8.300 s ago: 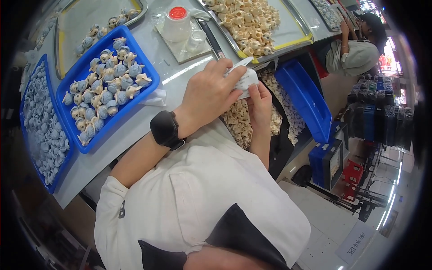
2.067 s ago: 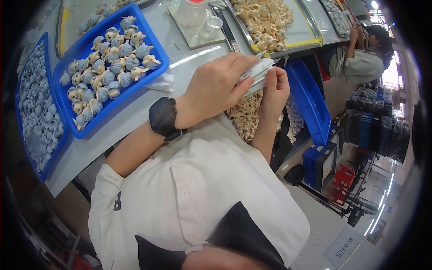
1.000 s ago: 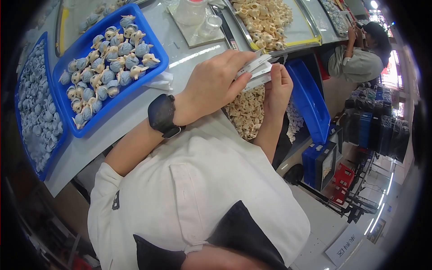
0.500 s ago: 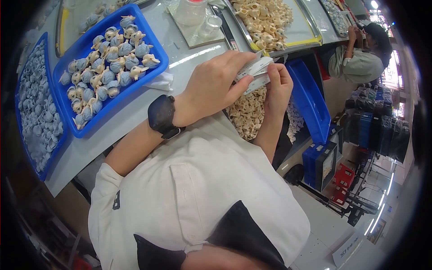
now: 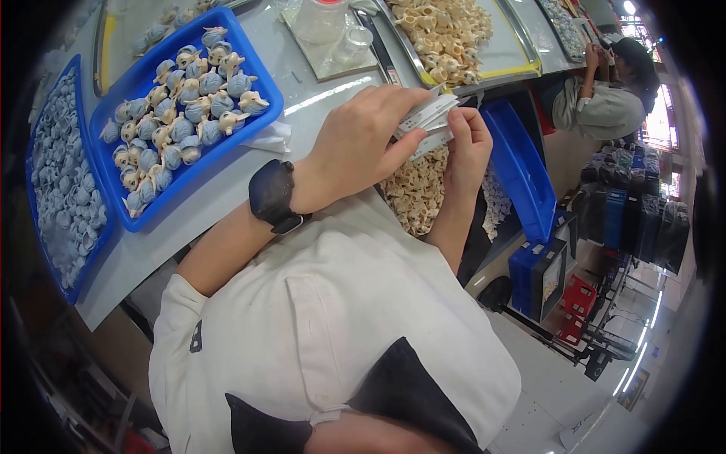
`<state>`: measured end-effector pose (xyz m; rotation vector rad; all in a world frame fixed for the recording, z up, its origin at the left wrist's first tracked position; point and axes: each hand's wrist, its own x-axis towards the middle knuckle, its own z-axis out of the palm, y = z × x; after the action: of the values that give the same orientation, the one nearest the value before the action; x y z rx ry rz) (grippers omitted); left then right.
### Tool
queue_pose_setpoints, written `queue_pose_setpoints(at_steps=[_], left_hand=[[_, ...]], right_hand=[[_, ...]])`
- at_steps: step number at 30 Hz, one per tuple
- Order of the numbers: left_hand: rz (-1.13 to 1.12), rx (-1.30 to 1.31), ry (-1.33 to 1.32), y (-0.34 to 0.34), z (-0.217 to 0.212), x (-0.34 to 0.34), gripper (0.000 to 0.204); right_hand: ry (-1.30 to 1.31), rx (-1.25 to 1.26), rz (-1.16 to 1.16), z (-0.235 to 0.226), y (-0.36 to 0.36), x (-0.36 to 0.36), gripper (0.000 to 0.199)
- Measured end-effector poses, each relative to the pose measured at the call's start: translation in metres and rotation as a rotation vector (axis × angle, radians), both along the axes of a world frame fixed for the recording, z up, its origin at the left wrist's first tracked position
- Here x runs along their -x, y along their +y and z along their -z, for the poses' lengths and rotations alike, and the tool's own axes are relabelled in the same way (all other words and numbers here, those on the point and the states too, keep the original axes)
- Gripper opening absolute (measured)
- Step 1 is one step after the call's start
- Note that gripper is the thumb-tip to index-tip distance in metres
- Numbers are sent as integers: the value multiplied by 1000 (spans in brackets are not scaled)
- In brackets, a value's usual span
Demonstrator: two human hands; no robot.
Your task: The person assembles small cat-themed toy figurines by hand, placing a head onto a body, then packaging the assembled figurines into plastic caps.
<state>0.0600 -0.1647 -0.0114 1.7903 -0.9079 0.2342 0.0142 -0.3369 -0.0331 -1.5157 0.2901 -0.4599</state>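
Observation:
Between my two hands is a small bundle of white printed paper slips [image 5: 429,115], fanned slightly apart. My left hand [image 5: 361,138], with a black watch [image 5: 272,189] on its wrist, grips the slips between thumb and fingers. At their right end my right hand [image 5: 467,144] pinches them with thumb and forefinger. Below the slips, close to my body, lies a heap of cream-coloured hollow doll-head parts [image 5: 414,189]. To the left, a blue tray [image 5: 265,76] holds several small doll heads with grey-blue hair.
Another blue tray [image 5: 108,219] of grey-blue hair pieces stands at the far left. Ahead are clear plastic containers [image 5: 321,19] and a metal tray with cream parts [image 5: 442,38]. A blue bin [image 5: 522,170] tilts at the right. Another person [image 5: 605,98] works at the upper right.
The slips have shifted and fanned out slightly between my hands. Both hands stay in nearly the same place.

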Motion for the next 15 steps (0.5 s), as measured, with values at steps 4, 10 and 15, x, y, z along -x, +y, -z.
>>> queue_pose_setpoints(at_steps=[4,10,15], left_hand=[[-1,9,2,0,0,0,34],[-6,14,-2,0,1,-1,35],[-2,-6,33,0,-1,-1,35]], right_hand=[[19,-7,-4,-1,-1,1,15],[-1,-43,0,0,-1,1,16],[-5,-39,1,1,-1,1,16]])
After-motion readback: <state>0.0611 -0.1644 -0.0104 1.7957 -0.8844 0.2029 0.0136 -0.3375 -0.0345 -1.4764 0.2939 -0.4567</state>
